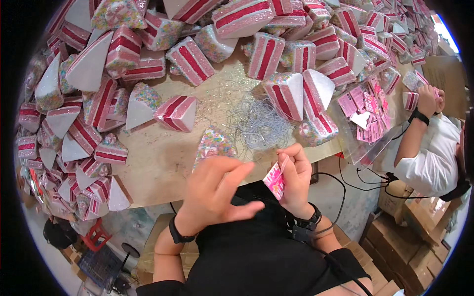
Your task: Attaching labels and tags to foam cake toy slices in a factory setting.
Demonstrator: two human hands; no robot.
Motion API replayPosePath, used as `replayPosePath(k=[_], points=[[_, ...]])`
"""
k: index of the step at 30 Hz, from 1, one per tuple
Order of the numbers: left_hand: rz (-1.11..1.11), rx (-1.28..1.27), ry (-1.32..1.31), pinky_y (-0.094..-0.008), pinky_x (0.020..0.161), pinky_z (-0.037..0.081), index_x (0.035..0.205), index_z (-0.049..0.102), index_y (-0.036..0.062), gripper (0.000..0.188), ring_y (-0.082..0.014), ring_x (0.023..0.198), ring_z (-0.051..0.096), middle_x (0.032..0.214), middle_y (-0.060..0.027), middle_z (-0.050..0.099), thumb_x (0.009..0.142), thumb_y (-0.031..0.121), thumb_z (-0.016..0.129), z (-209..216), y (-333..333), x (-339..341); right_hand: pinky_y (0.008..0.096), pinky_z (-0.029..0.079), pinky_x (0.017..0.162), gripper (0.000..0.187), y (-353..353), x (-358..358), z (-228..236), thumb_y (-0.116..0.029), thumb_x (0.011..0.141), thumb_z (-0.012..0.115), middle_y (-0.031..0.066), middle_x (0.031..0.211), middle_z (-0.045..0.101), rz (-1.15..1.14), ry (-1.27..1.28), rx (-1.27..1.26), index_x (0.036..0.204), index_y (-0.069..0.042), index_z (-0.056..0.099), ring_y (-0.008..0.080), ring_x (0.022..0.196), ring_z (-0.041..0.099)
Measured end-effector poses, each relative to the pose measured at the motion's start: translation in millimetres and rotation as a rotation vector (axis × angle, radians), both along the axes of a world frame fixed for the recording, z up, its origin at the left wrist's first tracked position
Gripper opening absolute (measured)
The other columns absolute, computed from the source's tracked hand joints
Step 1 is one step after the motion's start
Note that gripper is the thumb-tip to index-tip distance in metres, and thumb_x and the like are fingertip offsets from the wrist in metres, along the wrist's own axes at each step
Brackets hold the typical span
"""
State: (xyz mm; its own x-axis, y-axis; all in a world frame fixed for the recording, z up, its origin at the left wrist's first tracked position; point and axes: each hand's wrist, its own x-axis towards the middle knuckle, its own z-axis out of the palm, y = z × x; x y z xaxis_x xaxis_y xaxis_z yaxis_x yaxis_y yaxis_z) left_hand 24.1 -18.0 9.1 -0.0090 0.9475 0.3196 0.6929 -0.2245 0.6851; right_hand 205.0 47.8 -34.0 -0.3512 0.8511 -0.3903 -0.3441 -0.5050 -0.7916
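Note:
My right hand [296, 182] pinches a small pink and white printed tag [274, 180] near the table's front edge. To its left, my left hand [210, 190] is held with thumb and fingers apart and nothing visible between them. Just behind the left hand lies a cake-slice ornament [216, 140] with its sprinkle-covered side up; the hand hides its near part. A tangled heap of thin, pale silvery loops of string [261, 123] spreads on the table behind my right hand. Whether a loop runs from the tag to my fingers is too fine to tell.
Many pink and white cake-slice ornaments [247, 19] pile up along the far and left sides of the wooden table [153, 170]. More pink tags [368, 111] lie on a clear plastic bag at the right. Beyond them, a co-worker's hands [429, 100] work. Cardboard boxes [400, 241] stand lower right.

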Motion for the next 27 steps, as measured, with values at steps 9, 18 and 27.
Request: replayPosePath(k=[9, 18, 27], points=[[0.083, -0.119, -0.263, -0.0360, 0.060, 0.050, 0.112, 0.060, 0.0000, 0.029, -0.0264, 0.071, 0.064, 0.086, -0.0122, 0.065, 0.085, 0.001, 0.070, -11, -2, 20, 0.0236, 0.043, 0.074, 0.010, -4, -19, 5, 0.002, 0.094, 0.063, 0.0047, 0.091, 0.055, 0.175, -0.067, 0.442, 0.104, 0.001, 0.061, 0.0090, 0.082, 0.052], [0.094, -0.383, -0.575, -0.0313, 0.058, 0.048, 0.102, 0.064, 0.0014, 0.011, -0.0211, 0.064, 0.061, 0.080, -0.0113, 0.064, 0.091, 0.004, 0.064, 4, -8, 7, 0.0271, 0.039, 0.081, 0.009, 21, -3, -2, -0.001, 0.088, 0.068, 0.0075, 0.097, 0.049, 0.388, 0.180, 0.380, 0.096, 0.001, 0.064, 0.0153, 0.089, 0.049], [0.027, -0.469, -0.499, -0.0289, 0.063, 0.050, 0.105, 0.063, 0.0002, 0.013, -0.0182, 0.069, 0.064, 0.083, -0.0110, 0.065, 0.094, 0.007, 0.065, 11, -3, -8, 0.0307, 0.039, 0.082, 0.011, 29, 7, -6, -0.009, 0.089, 0.068, 0.0079, 0.096, 0.050, 0.486, 0.318, 0.184, 0.089, -0.001, 0.061, 0.0170, 0.089, 0.048]])
